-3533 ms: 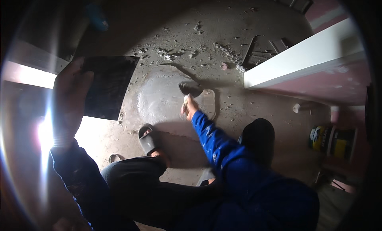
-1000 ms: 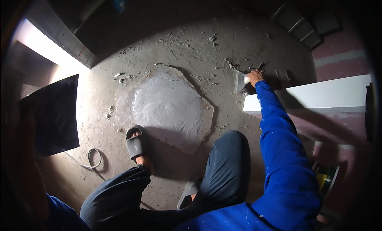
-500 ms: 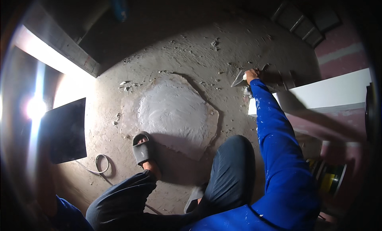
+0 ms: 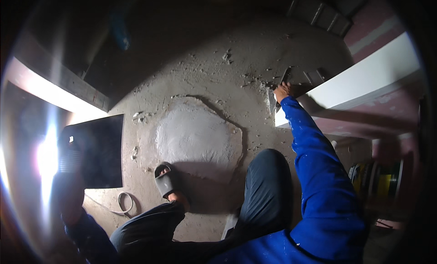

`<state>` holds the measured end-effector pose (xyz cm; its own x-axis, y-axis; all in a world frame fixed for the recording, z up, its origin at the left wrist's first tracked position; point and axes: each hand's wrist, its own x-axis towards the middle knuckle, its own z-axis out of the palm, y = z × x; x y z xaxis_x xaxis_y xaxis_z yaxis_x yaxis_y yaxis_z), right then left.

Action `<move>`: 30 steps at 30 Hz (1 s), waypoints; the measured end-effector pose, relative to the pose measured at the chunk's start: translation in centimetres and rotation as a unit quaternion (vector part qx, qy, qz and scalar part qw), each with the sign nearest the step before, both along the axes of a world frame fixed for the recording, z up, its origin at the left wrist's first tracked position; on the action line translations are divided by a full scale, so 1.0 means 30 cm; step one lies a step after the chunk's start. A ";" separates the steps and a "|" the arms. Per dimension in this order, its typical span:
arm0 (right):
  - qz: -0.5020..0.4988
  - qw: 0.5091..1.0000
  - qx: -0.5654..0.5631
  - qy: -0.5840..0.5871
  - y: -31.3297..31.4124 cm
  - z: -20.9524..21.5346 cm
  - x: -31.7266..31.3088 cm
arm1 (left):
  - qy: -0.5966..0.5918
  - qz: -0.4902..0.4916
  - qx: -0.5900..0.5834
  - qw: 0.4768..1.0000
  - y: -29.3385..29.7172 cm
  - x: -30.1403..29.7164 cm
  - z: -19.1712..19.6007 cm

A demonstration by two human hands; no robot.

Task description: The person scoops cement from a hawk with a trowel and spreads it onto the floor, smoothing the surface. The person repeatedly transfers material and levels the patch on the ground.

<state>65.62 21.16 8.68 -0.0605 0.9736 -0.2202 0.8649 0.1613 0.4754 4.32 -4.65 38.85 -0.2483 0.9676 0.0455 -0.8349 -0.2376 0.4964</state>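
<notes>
My right hand point(image 4: 283, 89) reaches far forward in a blue sleeve and grips a metal trowel point(image 4: 272, 100) against the rough cement floor, right at the corner of a white block point(image 4: 359, 89). My left hand point(image 4: 68, 173) is low at the left, in glare, holding up a dark square tile point(image 4: 98, 148) by its lower left edge. Between them lies a smooth, wet grey mortar patch point(image 4: 198, 136) on the floor.
My sandalled foot point(image 4: 165, 180) rests at the patch's near edge and my knee point(image 4: 268, 173) is bent beside it. A white cord loop point(image 4: 122, 202) lies on the floor. Loose debris and tiles point(image 4: 314, 75) sit beyond the trowel. Yellow and dark containers point(image 4: 380, 180) stand at right.
My right hand with the trowel moved from the mortar patch out to the white block's corner. The tile in my left hand has shifted slightly as my head turned.
</notes>
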 end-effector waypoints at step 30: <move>-0.110 0.589 0.132 0.790 -0.692 0.552 -0.347 | -0.012 -0.360 -0.211 0.909 0.617 1.090 -0.455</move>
